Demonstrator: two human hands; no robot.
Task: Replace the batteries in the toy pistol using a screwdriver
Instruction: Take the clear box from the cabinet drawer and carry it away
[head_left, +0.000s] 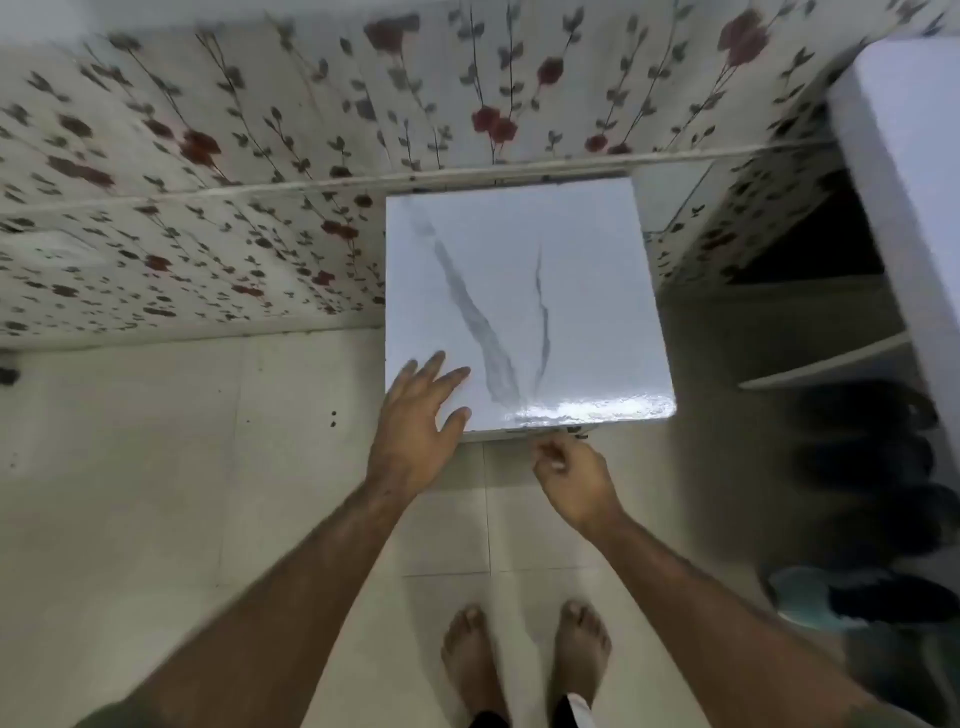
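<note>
No toy pistol, batteries or screwdriver show in the head view. A small white marble-patterned table (571, 291) stands against the flowered wall. My left hand (421, 415) is spread open at the table's front left corner, fingers reaching over the top. My right hand (569, 475) is just below the table's front edge with fingers curled in; the blur hides whether it holds or pinches anything. A small dark piece (576, 434) sits at the front edge just above that hand, too blurred to name.
The flowered wall (208, 182) runs behind the table. A white cabinet (904, 156) with a shelf stands at the right, with dark shoes (867, 467) and a teal sandal (810, 592) below. My bare feet (524, 660) stand on the pale tiled floor (156, 493).
</note>
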